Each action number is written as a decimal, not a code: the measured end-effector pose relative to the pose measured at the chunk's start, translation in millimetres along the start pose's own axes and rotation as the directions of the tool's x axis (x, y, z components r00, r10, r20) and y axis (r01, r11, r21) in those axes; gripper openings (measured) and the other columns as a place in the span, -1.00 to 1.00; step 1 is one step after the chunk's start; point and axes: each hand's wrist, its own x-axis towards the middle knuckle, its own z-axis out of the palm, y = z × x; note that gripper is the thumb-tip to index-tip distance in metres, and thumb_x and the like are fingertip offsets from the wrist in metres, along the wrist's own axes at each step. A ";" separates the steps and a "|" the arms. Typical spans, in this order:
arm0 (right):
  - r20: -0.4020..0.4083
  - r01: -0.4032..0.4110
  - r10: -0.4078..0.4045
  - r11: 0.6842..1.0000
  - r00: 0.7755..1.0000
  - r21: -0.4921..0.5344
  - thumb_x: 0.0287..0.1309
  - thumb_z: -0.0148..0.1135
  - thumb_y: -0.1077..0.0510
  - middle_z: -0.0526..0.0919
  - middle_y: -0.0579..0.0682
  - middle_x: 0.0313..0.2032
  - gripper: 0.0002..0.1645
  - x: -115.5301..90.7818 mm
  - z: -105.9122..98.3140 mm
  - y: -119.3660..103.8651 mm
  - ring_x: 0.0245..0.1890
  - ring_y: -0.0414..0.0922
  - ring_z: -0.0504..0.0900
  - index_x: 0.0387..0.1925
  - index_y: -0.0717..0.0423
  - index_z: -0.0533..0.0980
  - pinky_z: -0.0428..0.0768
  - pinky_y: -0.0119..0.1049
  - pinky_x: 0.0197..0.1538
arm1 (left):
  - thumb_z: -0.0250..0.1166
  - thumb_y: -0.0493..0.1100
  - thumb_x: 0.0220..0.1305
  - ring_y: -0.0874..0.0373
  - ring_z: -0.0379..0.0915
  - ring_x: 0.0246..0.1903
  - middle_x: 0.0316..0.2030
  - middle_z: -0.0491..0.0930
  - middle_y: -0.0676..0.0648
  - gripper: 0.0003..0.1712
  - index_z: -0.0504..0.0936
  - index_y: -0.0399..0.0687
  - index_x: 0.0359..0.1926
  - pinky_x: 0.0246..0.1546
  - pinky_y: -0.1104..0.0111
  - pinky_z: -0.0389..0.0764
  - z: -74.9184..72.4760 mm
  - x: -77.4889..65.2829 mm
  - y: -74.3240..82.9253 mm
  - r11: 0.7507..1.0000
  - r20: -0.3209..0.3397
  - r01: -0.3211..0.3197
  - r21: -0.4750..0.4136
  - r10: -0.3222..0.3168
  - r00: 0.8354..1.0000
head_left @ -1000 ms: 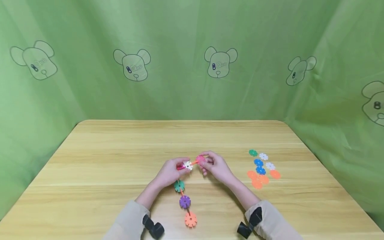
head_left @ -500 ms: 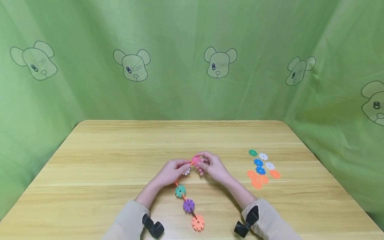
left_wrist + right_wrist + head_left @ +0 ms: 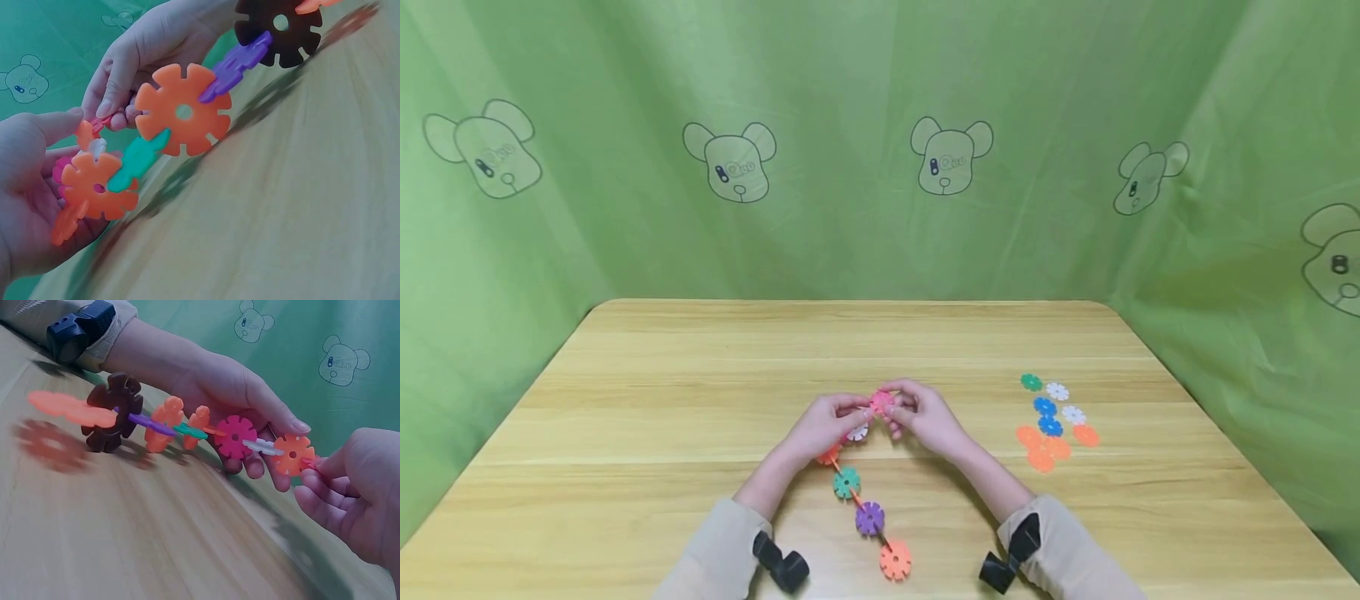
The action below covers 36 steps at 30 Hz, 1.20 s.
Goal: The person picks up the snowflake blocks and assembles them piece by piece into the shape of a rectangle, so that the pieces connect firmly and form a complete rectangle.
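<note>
A chain of notched plastic discs, slotted edge to edge, runs from my hands toward the table's front. My left hand (image 3: pixel 823 429) pinches an orange disc (image 3: pixel 286 464) near its upper end. From there, a white disc (image 3: pixel 262 447) and a magenta disc (image 3: pixel 228 452) lead down the chain. Between thumb and fingers, my right hand (image 3: pixel 932 419) holds a pink disc (image 3: pixel 881 403), which meets the orange disc's edge. Farther down hang a green disc (image 3: pixel 839 491), a purple disc (image 3: pixel 863 527), a dark brown disc (image 3: pixel 299 47) and an end orange disc (image 3: pixel 896 572).
Loose discs lie on the wooden table (image 3: pixel 700 392) to the right: a green disc (image 3: pixel 1027 384), white discs (image 3: pixel 1053 393), blue discs (image 3: pixel 1050 427) and several orange discs (image 3: pixel 1040 458). A green curtain (image 3: pixel 842 233) surrounds the table's back and sides.
The pink disc and right hand have moved left, toward the left hand. The left hand has shifted its grip up to the orange disc. The chain's lower end has swung right and nearer.
</note>
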 end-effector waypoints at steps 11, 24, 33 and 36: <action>-0.067 -0.016 0.014 1.000 0.998 -0.022 0.18 0.10 0.36 0.54 0.37 -0.32 -0.52 -12.0 -22.7 -14.2 -0.36 0.24 0.54 0.12 0.48 0.28 0.62 -0.14 -0.30 | 0.14 -0.12 0.30 0.14 0.51 -0.31 -0.15 0.60 -0.22 -0.51 0.42 -0.31 0.17 -0.25 0.35 0.55 -0.6 -0.9 1.8 0.997 -0.012 0.046 -0.068 -0.047 0.999; -0.269 -0.078 0.062 0.996 0.961 -0.050 0.22 0.14 0.23 0.54 0.28 -0.16 -0.50 -28.6 -87.0 20.3 -0.24 0.02 0.58 0.14 0.39 0.32 0.61 -0.24 -0.19 | 0.12 -0.24 0.27 0.18 0.38 -0.41 -0.18 0.53 -0.22 -0.46 0.32 -0.20 0.27 -0.41 0.40 0.47 -5.8 -2.0 0.7 0.995 -0.023 0.030 -0.091 -0.032 0.999; -0.395 -0.128 0.098 0.991 0.913 -0.049 0.26 0.12 0.08 0.51 0.08 -0.10 -0.37 -47.1 -142.6 29.6 -0.13 -0.18 0.53 0.21 0.41 0.23 0.55 -0.32 -0.05 | 0.14 -0.25 0.26 0.10 0.45 -0.27 -0.14 0.52 -0.17 -0.49 0.37 -0.19 0.24 -0.27 0.28 0.54 -5.8 -2.8 1.4 0.994 -0.060 0.028 -0.102 -0.034 0.998; -0.419 -0.160 0.103 0.982 0.902 -0.102 0.28 0.09 0.07 0.49 0.11 -0.08 -0.36 -49.5 -158.6 34.6 -0.17 -0.23 0.52 0.22 0.41 0.23 0.55 -0.36 -0.09 | 0.16 -0.23 0.26 0.11 0.45 -0.27 -0.16 0.53 -0.16 -0.51 0.40 -0.16 0.22 -0.27 0.31 0.53 -6.6 -2.5 0.7 0.995 -0.063 0.029 -0.096 -0.035 0.997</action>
